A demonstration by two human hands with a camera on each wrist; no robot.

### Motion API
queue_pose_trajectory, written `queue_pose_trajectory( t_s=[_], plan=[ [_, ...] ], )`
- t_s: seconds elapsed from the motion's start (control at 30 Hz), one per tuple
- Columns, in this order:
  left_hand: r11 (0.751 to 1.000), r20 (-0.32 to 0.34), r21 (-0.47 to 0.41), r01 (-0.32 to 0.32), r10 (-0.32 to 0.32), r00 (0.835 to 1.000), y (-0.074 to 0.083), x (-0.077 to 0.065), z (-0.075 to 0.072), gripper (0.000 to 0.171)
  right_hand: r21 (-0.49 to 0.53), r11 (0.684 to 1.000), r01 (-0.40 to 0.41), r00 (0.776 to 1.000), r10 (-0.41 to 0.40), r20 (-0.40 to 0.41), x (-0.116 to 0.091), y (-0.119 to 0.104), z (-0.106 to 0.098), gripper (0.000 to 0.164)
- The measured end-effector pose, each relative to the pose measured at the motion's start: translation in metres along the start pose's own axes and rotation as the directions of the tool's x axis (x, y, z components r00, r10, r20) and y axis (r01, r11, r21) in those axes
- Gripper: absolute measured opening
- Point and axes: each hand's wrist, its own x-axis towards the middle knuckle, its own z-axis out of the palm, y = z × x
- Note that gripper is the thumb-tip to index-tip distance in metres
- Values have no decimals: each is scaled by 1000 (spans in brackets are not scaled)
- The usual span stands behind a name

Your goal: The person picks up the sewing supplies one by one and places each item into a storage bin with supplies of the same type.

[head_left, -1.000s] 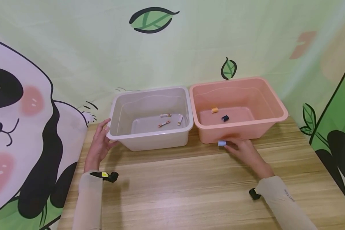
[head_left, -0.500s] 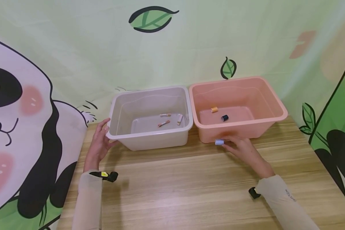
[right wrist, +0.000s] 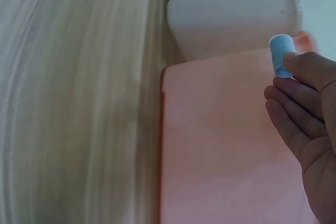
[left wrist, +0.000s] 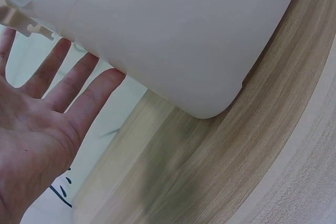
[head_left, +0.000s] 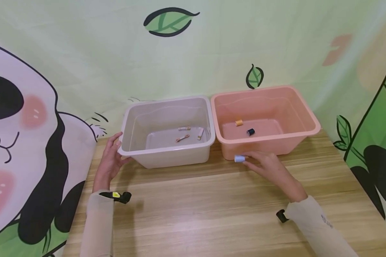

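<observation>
Between thumb and fingers, my right hand (head_left: pixel 270 169) pinches a light blue spool of thread (head_left: pixel 239 159) in front of the pink bin's near wall. The pink bin (head_left: pixel 267 140) holds an orange thread spool (head_left: pixel 239 122) and a black thread spool (head_left: pixel 251 132) on its floor. My left hand (head_left: pixel 110 162) touches the left end of the grey bin (head_left: pixel 167 157); its fingers (left wrist: pixel 86 95) are spread fairly straight against the wall in the left wrist view. Inside the grey bin lie several small items: two little bundled cords (head_left: pixel 182 138) and a small white piece (head_left: pixel 201 134).
Both bins stand side by side at the back of a wooden table (head_left: pixel 186 207), their rims nearly meeting. Behind them hangs a green cloth backdrop (head_left: pixel 225 46) printed with leaves and pandas. A black wrist camera (head_left: pixel 125 197) sits on the left sleeve.
My right hand has moved a little to the left with the light blue spool, along the front of the pink bin. The left hand keeps its place at the grey bin.
</observation>
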Motion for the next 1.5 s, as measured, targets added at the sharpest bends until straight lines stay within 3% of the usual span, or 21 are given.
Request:
queue_pose_trajectory(
  t_s=[0.2,0.4,0.63,0.93,1.13,1.27,1.4,1.5],
  plan=[
    [1000,3,-9,-1,1,1000,-1,-1,-1,36,0,1000,17,1000,-17,25,5,-12,-7,26],
    [1000,5,-6,-1,1,1000,-1,0,-1,37,-17,999,40,999,-39,25,12,-22,-13,37],
    [1000,5,4,0,0,1000,-1,-1,-2,38,-22,999,34,999,-33,34,18,-30,-20,27],
    [1000,6,20,-4,4,1000,1,-2,-1,38,-33,994,108,994,-109,-12,26,-33,-32,23],
    [1000,5,20,-3,3,1000,0,-1,0,39,-46,991,122,992,-123,-9,32,-37,-40,39],
    [1000,1,14,-3,3,1000,1,0,0,39,-67,988,136,990,-138,-24,36,-38,-45,28],
    [1000,7,9,-9,9,1000,2,-1,0,38,-77,989,127,991,-129,-25,40,-39,-50,52],
    [1000,10,6,-5,5,1000,2,-1,-1,39,-79,990,113,993,-114,-14,41,-39,-54,57]
  ],
)
